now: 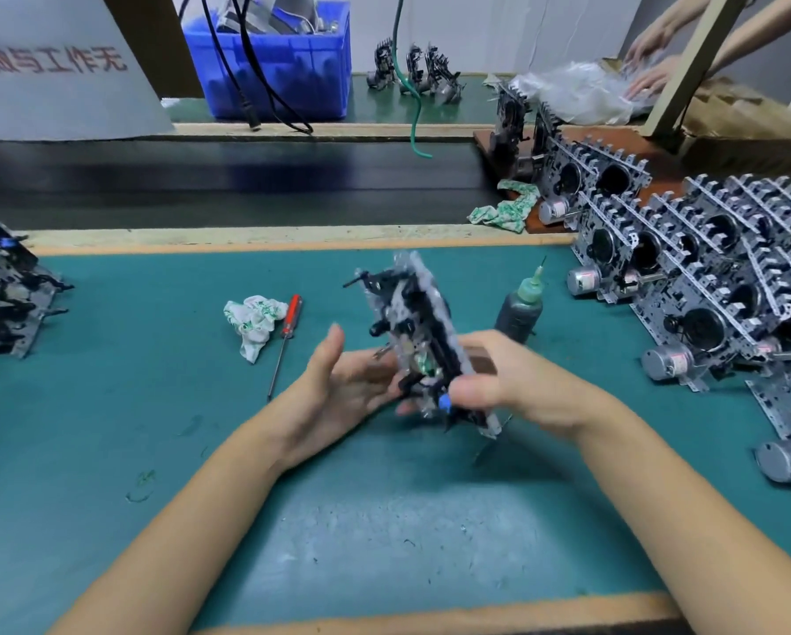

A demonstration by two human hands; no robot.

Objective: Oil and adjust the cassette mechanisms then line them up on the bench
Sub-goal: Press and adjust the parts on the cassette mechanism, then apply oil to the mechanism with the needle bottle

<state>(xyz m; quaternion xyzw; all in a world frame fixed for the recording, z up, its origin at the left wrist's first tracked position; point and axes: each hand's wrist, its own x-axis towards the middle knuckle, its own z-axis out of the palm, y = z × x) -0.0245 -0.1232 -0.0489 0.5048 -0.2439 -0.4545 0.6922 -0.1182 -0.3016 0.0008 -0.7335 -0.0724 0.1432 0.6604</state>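
A grey and black cassette mechanism [412, 327] stands on edge above the green mat [155, 451], blurred by motion. My right hand [512, 382] grips its lower end from the right, thumb over the front. My left hand [343, 382] has its fingers straight and touches the mechanism's left side from below. A dark oil bottle [519, 309] with a green needle tip stands just behind my right hand. Finished mechanisms [705, 277] stand in rows along the right of the bench.
A red-handled screwdriver [285, 341] and a crumpled rag [253, 323] lie left of centre. More mechanisms [4, 291] are piled at the left edge. A dark conveyor [228, 181] runs behind, with a blue bin [274, 61] beyond it. Another person's hands [650, 61] work at the far right.
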